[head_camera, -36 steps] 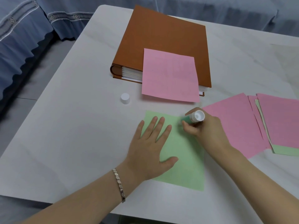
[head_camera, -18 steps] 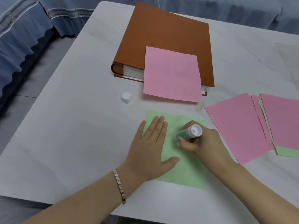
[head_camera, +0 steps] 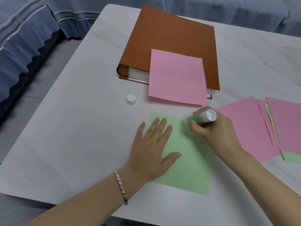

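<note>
A green paper sheet [head_camera: 190, 163] lies flat on the white table [head_camera: 78, 128] in front of me. My left hand [head_camera: 151, 152] presses flat on its left part, fingers straight and spread. My right hand [head_camera: 216, 129] grips a green glue stick [head_camera: 201, 117] with a white end, its tip down on the sheet's upper right area. The stick's white cap [head_camera: 131, 99] stands loose on the table to the upper left. A pink sheet [head_camera: 177, 77] rests on a brown binder [head_camera: 171, 41] and overhangs its front edge.
To the right lie several overlapping pink sheets [head_camera: 250, 128] with a green sheet [head_camera: 291, 158] under them. Blue fabric-covered furniture [head_camera: 24, 38] stands beyond the table's left and far edges. The table's near edge runs just below my forearms.
My right hand with the glue stick moved down the green sheet, then back up toward its upper right corner. My left hand stayed flat on the sheet.
</note>
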The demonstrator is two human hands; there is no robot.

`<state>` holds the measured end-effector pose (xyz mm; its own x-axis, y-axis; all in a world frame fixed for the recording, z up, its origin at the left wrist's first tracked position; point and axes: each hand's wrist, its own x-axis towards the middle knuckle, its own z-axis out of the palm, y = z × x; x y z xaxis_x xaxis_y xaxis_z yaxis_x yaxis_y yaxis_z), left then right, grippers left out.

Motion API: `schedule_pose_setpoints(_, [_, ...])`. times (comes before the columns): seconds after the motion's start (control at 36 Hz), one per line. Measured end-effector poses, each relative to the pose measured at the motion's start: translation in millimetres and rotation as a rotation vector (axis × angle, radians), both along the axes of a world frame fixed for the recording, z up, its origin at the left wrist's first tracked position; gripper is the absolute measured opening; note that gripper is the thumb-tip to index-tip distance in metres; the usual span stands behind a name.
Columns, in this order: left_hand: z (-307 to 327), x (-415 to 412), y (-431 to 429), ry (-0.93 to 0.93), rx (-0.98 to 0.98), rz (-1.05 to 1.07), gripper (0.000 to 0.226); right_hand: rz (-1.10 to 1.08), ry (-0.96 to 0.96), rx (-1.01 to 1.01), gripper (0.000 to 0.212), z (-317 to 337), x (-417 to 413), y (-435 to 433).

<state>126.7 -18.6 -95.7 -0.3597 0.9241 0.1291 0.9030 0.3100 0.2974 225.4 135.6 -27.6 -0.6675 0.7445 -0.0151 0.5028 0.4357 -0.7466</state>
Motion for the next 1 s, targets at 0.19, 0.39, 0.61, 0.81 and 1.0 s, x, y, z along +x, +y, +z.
schedule_pose_setpoints(0.19, [-3.7, -6.7, -1.6, 0.073, 0.033, -0.012, 0.07, 0.089, -0.038, -0.11, 0.014, -0.8, 17.5, -25.4])
schedule_pose_setpoints(0.39, [-5.1, -5.4, -1.4, 0.074, 0.034, 0.001, 0.076, 0.162, -0.072, -0.145, 0.014, -8.6, 8.6, -26.1])
schedule_pose_setpoints(0.61, [-5.0, -5.8, -1.5, 0.066, 0.018, 0.012, 0.076, 0.083, -0.011, -0.098, 0.017, -14.8, -12.0, -12.9])
schedule_pose_setpoints(0.81, [-2.9, -5.1, -0.9, 0.061, 0.008, 0.028, 0.079, -0.003, 0.029, -0.028, 0.018, -5.0, -16.7, -2.5])
schedule_pose_setpoints(1.0, [-2.7, -4.6, -1.1, 0.048, -0.006, 0.046, 0.085, 0.211, -0.088, -0.1, 0.011, 5.2, 1.7, -30.3])
